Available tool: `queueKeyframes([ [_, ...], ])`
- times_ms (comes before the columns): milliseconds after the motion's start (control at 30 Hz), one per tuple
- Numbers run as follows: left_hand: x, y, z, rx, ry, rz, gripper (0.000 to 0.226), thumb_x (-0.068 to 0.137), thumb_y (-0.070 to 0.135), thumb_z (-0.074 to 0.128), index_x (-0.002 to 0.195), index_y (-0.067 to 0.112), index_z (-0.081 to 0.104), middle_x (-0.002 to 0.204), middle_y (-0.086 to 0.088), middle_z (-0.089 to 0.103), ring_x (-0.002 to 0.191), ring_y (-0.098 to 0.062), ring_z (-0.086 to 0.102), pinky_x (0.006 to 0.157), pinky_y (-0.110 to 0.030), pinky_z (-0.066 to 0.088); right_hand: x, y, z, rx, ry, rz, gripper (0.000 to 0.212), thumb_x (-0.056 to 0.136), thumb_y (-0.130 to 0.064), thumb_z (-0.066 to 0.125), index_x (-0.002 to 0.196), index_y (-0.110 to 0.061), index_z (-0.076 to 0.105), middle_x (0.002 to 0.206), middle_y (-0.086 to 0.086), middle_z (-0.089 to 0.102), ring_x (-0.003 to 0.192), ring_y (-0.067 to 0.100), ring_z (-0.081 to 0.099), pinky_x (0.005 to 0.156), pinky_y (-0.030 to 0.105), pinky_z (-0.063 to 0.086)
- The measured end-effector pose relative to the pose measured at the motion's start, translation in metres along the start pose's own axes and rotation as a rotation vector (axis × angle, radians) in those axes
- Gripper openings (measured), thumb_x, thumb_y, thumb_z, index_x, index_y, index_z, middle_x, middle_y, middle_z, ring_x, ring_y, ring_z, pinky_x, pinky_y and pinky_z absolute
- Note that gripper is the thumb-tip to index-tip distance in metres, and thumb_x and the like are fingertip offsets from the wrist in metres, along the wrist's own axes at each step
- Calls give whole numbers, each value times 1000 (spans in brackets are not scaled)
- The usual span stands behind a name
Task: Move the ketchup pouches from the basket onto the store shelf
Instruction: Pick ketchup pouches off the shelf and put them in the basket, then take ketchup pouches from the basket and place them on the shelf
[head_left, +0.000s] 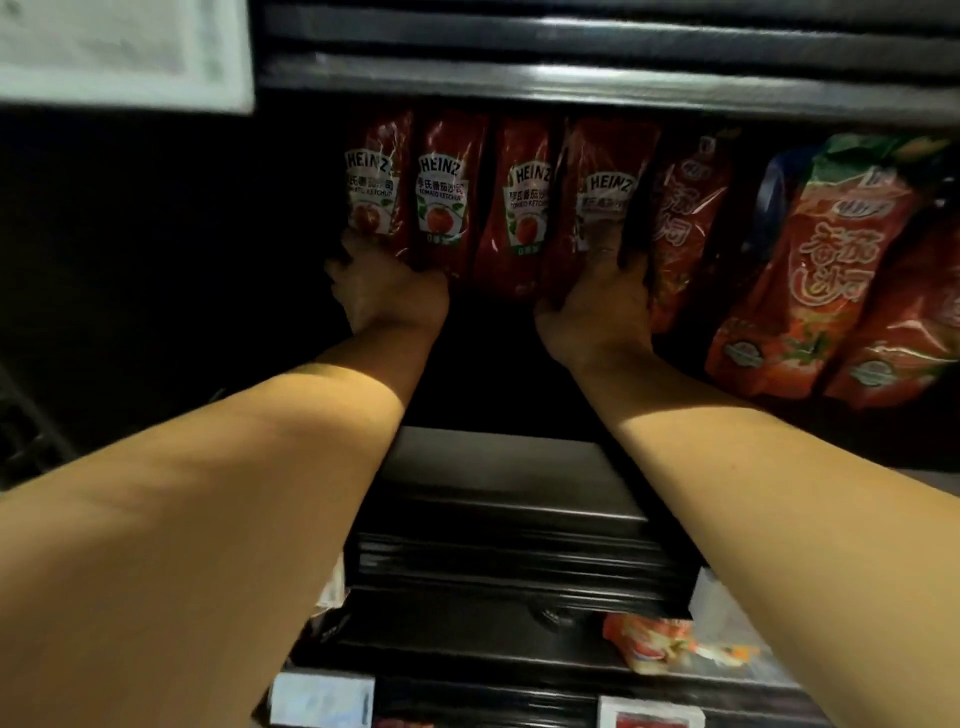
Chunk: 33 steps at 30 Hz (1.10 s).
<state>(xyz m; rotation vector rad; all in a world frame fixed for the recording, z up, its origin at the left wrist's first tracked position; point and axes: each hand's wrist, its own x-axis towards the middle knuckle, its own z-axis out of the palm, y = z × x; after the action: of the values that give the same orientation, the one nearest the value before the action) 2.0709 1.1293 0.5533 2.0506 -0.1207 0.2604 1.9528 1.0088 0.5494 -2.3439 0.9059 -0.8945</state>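
Several red Heinz ketchup pouches stand upright in a row at the back of the dark store shelf (488, 374). My left hand (387, 291) grips the bottom of the leftmost pouch (371, 192). My right hand (597, 306) grips the lower part of the rightmost Heinz pouch (605, 192), with fingers reaching up its right side. Two more pouches (441, 197) (524, 208) stand between them, untouched. The basket is out of view.
Orange-red sauce pouches of another brand (810, 270) fill the shelf to the right, and a darker one (685, 218) touches the Heinz row. The shelf above (571, 83) hangs low over the pouches. Lower shelves (514, 545) hold small packets (649, 644).
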Motion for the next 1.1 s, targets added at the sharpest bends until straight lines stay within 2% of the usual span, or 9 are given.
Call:
queueKeyframes([
  [233, 0, -8, -7, 48, -117, 162, 65, 93, 35, 59, 151, 14, 38, 154, -13, 41, 143, -33, 36, 115, -35, 30, -48, 3, -31, 50, 119, 99, 74, 85, -21, 69, 149, -4, 35, 141, 19, 51, 126, 36, 53, 102, 30, 44],
  [400, -28, -17, -32, -98, -333, 262, 24, 85, 13, 70, 109, 16, 66, 109, -5, 69, 105, -22, 63, 88, -19, 47, -93, 8, -67, 133, 201, 276, 44, 87, -20, 65, 125, -2, 55, 119, 15, 65, 116, 33, 58, 102, 32, 44],
  [533, -64, -25, -67, -116, -466, 275, 28, 83, 0, 72, 101, 19, 63, 100, -4, 67, 94, -16, 62, 81, -17, 46, -145, 22, -103, 279, 201, 324, 26, 84, -17, 67, 107, -7, 60, 96, 12, 65, 87, 28, 61, 72, 25, 41],
  [600, -84, -30, -88, -94, -489, 243, 28, 84, 0, 73, 104, 16, 64, 101, -6, 68, 89, -15, 62, 82, -20, 50, -168, 30, -120, 270, 146, 281, 15, 84, -14, 65, 97, -13, 57, 92, 10, 62, 78, 21, 59, 66, 19, 38],
  [700, -125, -37, -129, 4, -473, 203, 23, 85, 11, 75, 101, 24, 66, 101, -3, 71, 91, -18, 66, 89, -30, 54, -207, 42, -150, 422, 66, 226, 27, 83, -7, 62, 99, -28, 57, 97, 1, 62, 75, 8, 57, 64, 5, 40],
  [833, -224, -45, -187, -6, -484, 269, 31, 88, 2, 70, 100, 28, 61, 107, 2, 62, 99, -18, 64, 89, -35, 52, -283, 84, -190, 449, -92, 184, 34, 84, -8, 67, 93, -38, 55, 96, 1, 61, 75, 7, 59, 64, 7, 42],
  [967, -340, -85, -221, 65, -567, 155, 23, 88, 0, 67, 99, 20, 64, 96, 3, 68, 89, -8, 65, 83, -21, 48, -360, 139, -210, 372, -358, 335, 16, 85, -1, 66, 86, -14, 58, 81, 21, 60, 68, 24, 54, 66, 19, 43],
  [1033, -395, -115, -224, 108, -653, 0, 24, 87, -11, 63, 94, 12, 62, 87, -3, 65, 81, -8, 60, 74, -14, 44, -394, 165, -212, 300, -521, 413, 9, 84, 2, 66, 85, -3, 58, 83, 17, 64, 80, 30, 61, 75, 24, 45],
  [1100, -439, -148, -222, 135, -745, -181, 23, 84, -21, 58, 90, 2, 60, 89, -15, 59, 85, -20, 54, 75, -24, 42, -425, 188, -210, 229, -622, 506, 9, 83, 0, 67, 80, -7, 61, 84, 6, 67, 88, 28, 65, 82, 28, 47],
])
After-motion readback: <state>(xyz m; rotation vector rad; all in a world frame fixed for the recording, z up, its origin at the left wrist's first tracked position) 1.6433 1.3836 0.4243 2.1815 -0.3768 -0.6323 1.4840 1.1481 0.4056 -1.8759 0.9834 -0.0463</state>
